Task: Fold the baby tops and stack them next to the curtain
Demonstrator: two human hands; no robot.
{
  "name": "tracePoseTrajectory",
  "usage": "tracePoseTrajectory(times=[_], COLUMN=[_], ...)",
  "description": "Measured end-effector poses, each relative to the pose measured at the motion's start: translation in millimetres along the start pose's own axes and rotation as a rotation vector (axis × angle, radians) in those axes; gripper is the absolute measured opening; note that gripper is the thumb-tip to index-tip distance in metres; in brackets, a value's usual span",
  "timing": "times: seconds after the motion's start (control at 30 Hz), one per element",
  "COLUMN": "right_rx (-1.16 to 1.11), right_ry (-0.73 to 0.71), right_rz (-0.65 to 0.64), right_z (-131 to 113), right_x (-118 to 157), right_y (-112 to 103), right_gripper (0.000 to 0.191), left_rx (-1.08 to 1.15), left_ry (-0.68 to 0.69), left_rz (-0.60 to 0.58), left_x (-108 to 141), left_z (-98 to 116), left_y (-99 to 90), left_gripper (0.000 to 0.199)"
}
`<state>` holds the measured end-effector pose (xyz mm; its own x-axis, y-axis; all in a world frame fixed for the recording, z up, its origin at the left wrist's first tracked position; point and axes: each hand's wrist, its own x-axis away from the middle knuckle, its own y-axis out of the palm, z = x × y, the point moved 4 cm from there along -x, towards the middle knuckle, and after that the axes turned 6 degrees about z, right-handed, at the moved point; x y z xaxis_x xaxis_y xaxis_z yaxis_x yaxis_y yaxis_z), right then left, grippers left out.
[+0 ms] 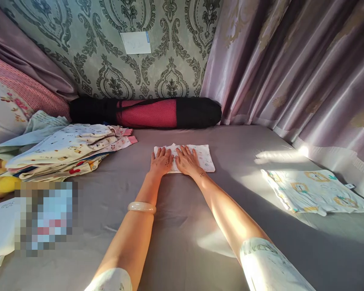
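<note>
A white printed cloth (205,157), folded into a small rectangle, lies on the grey bed sheet (182,210) ahead of me. My left hand (162,161) rests flat on its left part with the fingers stretched out. Beside it, my right hand (187,160) presses flat on the middle of the cloth, fingers apart. The two hands are close together, and both cover part of the cloth. A pale bangle (142,207) circles my left forearm.
At left lies a pile of printed clothes (63,145). A folded cloth with lion faces (318,192) is at right. A black and red roll (148,113) lies along the patterned wall (170,60). Purple curtains (261,60) hang at right. A blurred patch covers something at lower left.
</note>
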<state>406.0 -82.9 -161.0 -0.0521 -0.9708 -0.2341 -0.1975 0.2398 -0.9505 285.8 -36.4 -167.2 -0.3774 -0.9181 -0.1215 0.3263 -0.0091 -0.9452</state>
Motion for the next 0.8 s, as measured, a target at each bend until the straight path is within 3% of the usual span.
tracePoseTrajectory(times=[0.37, 0.6, 0.8], right_rx=[-0.020, 0.027, 0.023], right_ry=[0.124, 0.145, 0.148], right_rz=[0.050, 0.009, 0.026], right_z=[22.5, 35.1, 36.0], right_x=[0.7, 3.5, 2.6], right_y=[-18.1, -6.9, -3.8], right_gripper=[0.055, 0.055, 0.054], left_rx=[-0.034, -0.027, -0.046], left_ry=[0.090, 0.053, 0.058], left_rz=[0.075, -0.004, 0.010], left_x=[-0.6, 0.4, -1.3], left_z=[13.4, 8.3, 8.1], left_y=[-2.9, 5.9, 7.4], left_gripper=[0.055, 0.056, 0.056])
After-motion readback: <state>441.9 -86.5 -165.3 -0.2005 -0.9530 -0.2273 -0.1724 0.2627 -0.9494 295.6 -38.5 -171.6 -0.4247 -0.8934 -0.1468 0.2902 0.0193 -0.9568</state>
